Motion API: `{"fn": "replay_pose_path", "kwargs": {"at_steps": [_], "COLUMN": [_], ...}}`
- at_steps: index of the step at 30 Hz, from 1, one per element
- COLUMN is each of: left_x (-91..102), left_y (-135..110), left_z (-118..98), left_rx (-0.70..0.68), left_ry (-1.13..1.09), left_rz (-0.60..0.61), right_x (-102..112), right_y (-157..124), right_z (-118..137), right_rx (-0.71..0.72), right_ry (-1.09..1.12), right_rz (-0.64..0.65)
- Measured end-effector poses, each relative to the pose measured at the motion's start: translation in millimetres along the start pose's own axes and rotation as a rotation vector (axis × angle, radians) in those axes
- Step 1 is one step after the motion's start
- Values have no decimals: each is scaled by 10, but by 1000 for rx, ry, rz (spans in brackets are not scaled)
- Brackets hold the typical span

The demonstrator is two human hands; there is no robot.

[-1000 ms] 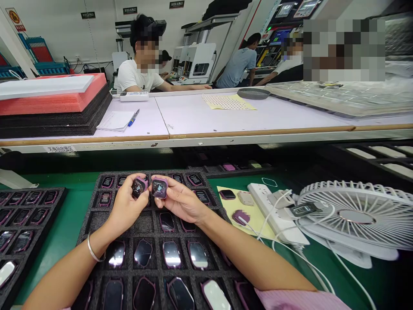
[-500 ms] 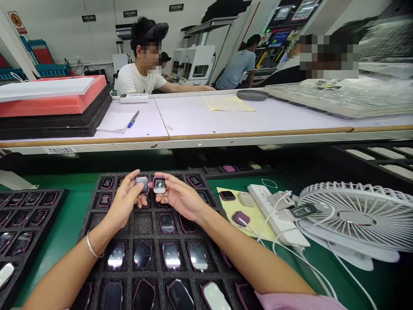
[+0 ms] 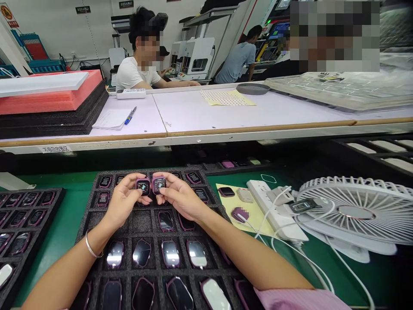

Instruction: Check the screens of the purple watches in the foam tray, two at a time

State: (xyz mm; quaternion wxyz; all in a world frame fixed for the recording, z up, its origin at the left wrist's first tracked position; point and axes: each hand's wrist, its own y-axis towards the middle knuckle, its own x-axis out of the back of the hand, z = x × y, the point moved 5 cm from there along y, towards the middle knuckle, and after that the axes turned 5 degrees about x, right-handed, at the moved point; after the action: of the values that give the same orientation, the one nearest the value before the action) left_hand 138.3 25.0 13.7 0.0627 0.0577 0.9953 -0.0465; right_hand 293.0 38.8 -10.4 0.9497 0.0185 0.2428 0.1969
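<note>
My left hand (image 3: 128, 199) is closed around a purple-framed smartwatch (image 3: 143, 187) without a strap, its screen lit. A second smartwatch (image 3: 158, 185) of the same look is gripped in my right hand (image 3: 178, 193), and the right thumb lies at the lower edge of its screen. The two watches sit side by side, almost touching, faces up. Below both hands is a black foam tray (image 3: 138, 224) with square compartments. Many of these hold purple-framed watches, some dark, some showing text; a few compartments in the third row hold none.
Another foam tray (image 3: 35, 232) of watches lies to the left. At right are a white power strip (image 3: 274, 211) with loose cables, a white fan (image 3: 355, 213) and a yellow sheet (image 3: 232, 202) with small devices. A raised shelf (image 3: 193, 116) crosses ahead; several people sit beyond.
The left watch's screen went from pale to a dark lit face, and the left thumb slid off its middle. My right thumb has come onto the right watch's screen. The view tilted slightly down.
</note>
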Motion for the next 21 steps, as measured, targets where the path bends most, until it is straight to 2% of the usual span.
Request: {"fn": "replay_pose_path", "kwargs": {"at_steps": [11, 21], "left_x": [-21, -20], "left_y": [-23, -23], "left_z": [-12, -15], "left_rx": [-4, -62], "left_ry": [11, 47], "left_rz": [2, 5], "right_x": [-7, -24], "right_y": [0, -39], "right_z": [10, 39], "right_rx": [27, 91], "right_ry": [-42, -117], "right_rz": [1, 43]}}
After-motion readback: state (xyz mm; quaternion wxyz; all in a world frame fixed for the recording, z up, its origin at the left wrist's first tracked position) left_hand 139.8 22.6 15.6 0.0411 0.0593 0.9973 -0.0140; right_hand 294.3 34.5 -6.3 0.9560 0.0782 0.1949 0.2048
